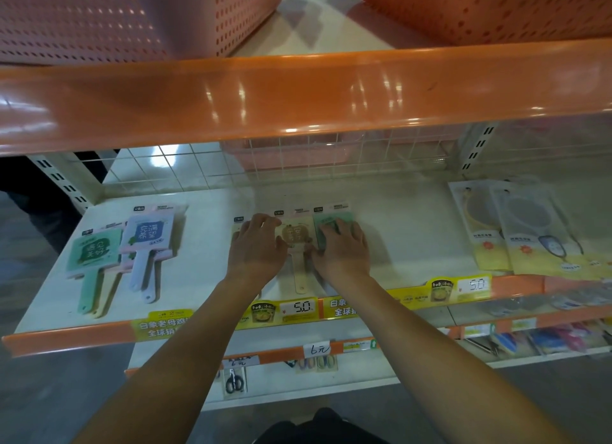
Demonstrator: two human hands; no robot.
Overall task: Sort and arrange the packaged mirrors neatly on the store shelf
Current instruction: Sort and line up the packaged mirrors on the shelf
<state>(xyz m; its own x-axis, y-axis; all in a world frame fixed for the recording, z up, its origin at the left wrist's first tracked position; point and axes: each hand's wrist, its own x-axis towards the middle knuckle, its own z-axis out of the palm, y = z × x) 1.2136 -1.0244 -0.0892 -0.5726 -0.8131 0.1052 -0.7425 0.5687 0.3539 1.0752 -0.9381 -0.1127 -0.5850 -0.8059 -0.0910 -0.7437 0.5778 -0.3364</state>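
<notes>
We've got left hand (256, 244) flat, fingers spread, on a beige mirror pack; right hand (342, 248) flat on the green mirror pack (334, 220), mid-shelf (397, 218). Likely light, slick film, fragile glass: slide by edges.

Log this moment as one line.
left hand: on yellow mirror | right hand: on green mirror | stage: aligning

Pink perforated baskets (99, 16) above; scissors (234, 381) below; yellow price tags (303, 307).
</notes>
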